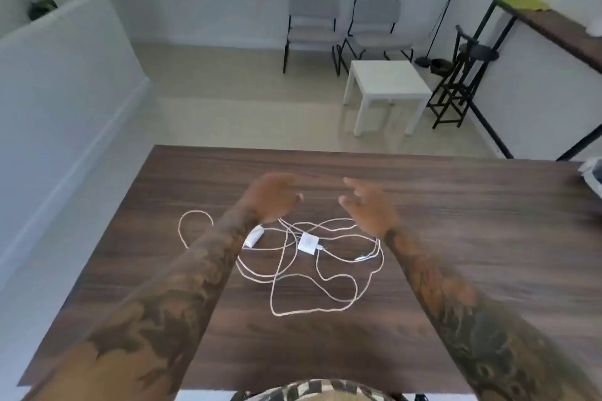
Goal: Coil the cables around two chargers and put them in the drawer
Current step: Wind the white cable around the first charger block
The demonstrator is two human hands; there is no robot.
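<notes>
Two white chargers lie on the dark wooden table (pixel 456 205) amid a loose tangle of white cable (pixel 312 311). One square charger (pixel 308 242) sits in the middle of the tangle. The other charger (pixel 253 237) is partly hidden under my left forearm. My left hand (pixel 273 197) hovers above and just beyond the chargers, fingers apart and holding nothing. My right hand (pixel 368 205) hovers to the right, also spread and holding nothing. No drawer is in view.
A pale object (pixel 593 177) pokes in at the table's right edge. Beyond the table stand a small white side table (pixel 387 88), two grey chairs (pixel 312 23), a black stool (pixel 462 81) and a long shelf (pixel 553 29) along the right wall.
</notes>
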